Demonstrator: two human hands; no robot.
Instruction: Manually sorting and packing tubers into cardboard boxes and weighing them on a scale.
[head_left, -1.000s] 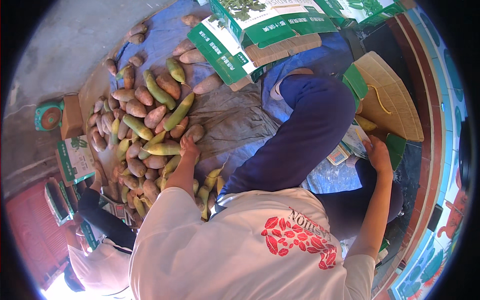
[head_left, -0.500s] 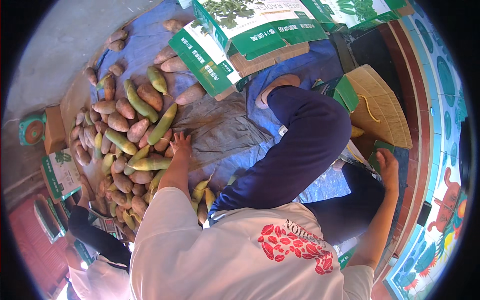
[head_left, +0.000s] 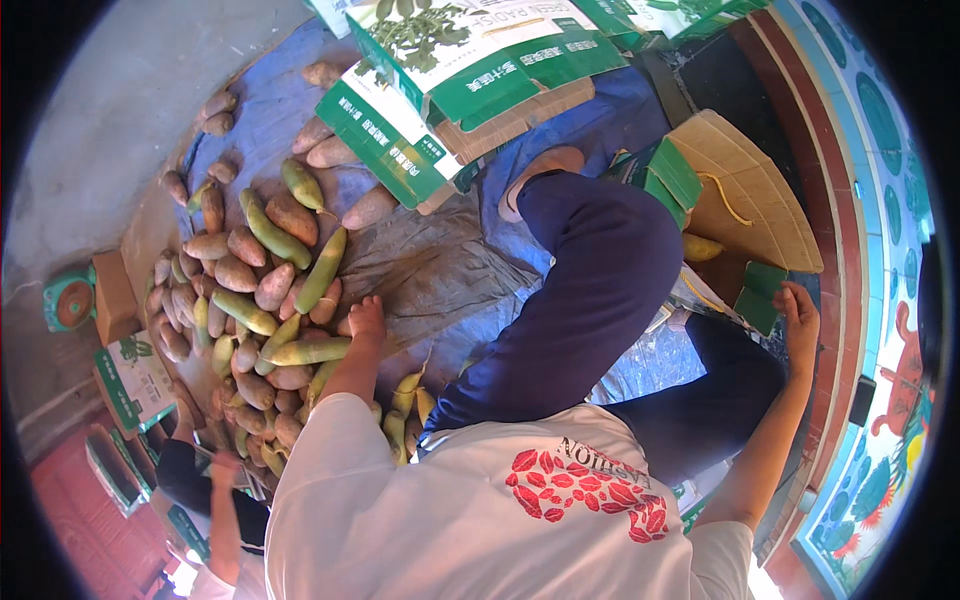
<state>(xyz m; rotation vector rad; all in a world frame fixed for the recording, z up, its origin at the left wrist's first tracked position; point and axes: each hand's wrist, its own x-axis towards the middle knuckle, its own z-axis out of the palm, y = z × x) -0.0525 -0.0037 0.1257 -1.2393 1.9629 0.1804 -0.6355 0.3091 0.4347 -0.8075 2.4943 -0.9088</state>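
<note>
My left hand [head_left: 367, 318] reaches down at the right edge of a heap of green radishes [head_left: 322, 272] and reddish-brown sweet potatoes [head_left: 275, 286]. Its fingers are curled, and their tips are hidden. A green radish [head_left: 312, 351] lies close beside its wrist. On my right, my right hand [head_left: 798, 310] has its bent fingers at the edge of a green flap [head_left: 762, 297] of an open cardboard box [head_left: 775, 180]. A yellowish, long vegetable [head_left: 702, 248] shows inside that box.
Printed green-and-white cartons [head_left: 500, 80] stand ahead on the blue sheet [head_left: 600, 115]. My bent leg [head_left: 590, 270] lies between heap and open box. At lower left, another person's arm [head_left: 224, 520] is near the heap. A small carton [head_left: 135, 375] stands beyond it.
My left hand's fingers were spread on the sheet and now curl at the heap's edge. My right hand has shifted right along the box flap. The other person's arm has come up.
</note>
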